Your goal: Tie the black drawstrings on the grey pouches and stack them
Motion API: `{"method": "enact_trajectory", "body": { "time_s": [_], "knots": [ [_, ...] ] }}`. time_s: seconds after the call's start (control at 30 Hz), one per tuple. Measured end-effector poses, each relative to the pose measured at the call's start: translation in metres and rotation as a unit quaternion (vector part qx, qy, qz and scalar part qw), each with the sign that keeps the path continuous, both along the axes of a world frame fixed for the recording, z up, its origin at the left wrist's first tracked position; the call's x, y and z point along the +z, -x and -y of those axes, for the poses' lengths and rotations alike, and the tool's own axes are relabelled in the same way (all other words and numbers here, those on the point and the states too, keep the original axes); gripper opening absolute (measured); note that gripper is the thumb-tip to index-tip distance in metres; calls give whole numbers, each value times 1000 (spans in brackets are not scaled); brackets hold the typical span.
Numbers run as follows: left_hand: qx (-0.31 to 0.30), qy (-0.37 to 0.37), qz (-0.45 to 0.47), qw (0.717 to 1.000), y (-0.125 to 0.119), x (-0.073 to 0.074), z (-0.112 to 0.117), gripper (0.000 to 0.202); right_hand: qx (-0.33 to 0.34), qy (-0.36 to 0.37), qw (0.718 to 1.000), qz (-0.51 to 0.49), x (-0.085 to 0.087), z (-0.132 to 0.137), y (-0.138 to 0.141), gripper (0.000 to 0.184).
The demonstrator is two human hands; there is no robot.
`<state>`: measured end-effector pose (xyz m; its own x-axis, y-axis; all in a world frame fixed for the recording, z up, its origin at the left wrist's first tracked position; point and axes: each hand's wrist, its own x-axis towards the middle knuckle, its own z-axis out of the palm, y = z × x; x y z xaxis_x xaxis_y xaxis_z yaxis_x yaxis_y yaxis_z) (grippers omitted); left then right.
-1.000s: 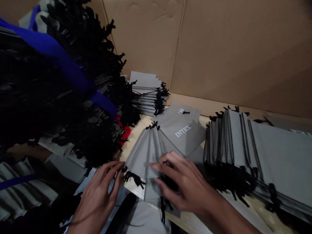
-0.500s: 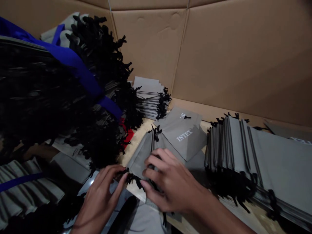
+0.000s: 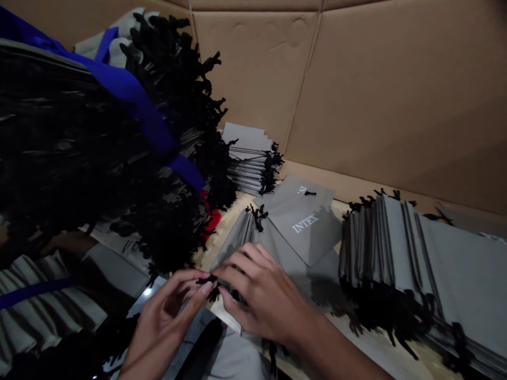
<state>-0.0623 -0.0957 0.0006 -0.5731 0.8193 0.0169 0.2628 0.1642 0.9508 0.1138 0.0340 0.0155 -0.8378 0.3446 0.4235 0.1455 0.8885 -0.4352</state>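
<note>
A small bunch of grey drawstring pouches (image 3: 233, 232) stands on edge in front of me, with knotted black cords at its top. Between thumb and fingertips my left hand (image 3: 170, 306) pinches black drawstring cords (image 3: 212, 287) at the near end of the bunch. My right hand (image 3: 261, 295) curls over the same end, its fingertips meeting the left ones at the cords; its palm hides what it grips. Just beyond lie flat grey pouches (image 3: 312, 232), one printed INTEX in white.
At left rises a big heap of black-corded pouches (image 3: 79, 137), bound by a blue strap (image 3: 134, 100). A neat stack (image 3: 247, 158) sits at the back, and a row of upright pouches (image 3: 380, 243) is on the right. Cardboard walls (image 3: 396, 95) enclose the far side.
My right hand has moved left and its fingertips have come together with my left hand's at the cords. The view has shifted slightly.
</note>
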Motion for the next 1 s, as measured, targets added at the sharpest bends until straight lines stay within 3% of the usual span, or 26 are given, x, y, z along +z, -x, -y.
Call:
{"method": "enact_trajectory", "body": {
  "time_s": [0.2,0.33,0.5,0.67,0.73,0.87,1.0],
  "knots": [
    [-6,18,-1,1000,4,-12,4,30,-14,-56,998,-6,-10,3,9,15],
    [11,-6,-138,990,5,-17,4,23,-20,-88,996,-2,-11,5,14,14],
    [-61,-68,-341,936,10,-13,5,13,-2,-96,994,54,-4,1,22,20],
    [-108,-114,-426,891,14,-4,7,17,18,-100,991,84,-4,-7,31,12],
    [-99,-107,-433,890,14,-4,9,18,12,-109,991,71,-8,-8,32,13],
    [-66,-53,-399,913,16,-7,11,21,11,-171,984,41,-19,-8,32,13],
    [-70,-24,-372,925,19,-11,10,20,17,-221,975,28,-27,-7,34,7]
  ]
}}
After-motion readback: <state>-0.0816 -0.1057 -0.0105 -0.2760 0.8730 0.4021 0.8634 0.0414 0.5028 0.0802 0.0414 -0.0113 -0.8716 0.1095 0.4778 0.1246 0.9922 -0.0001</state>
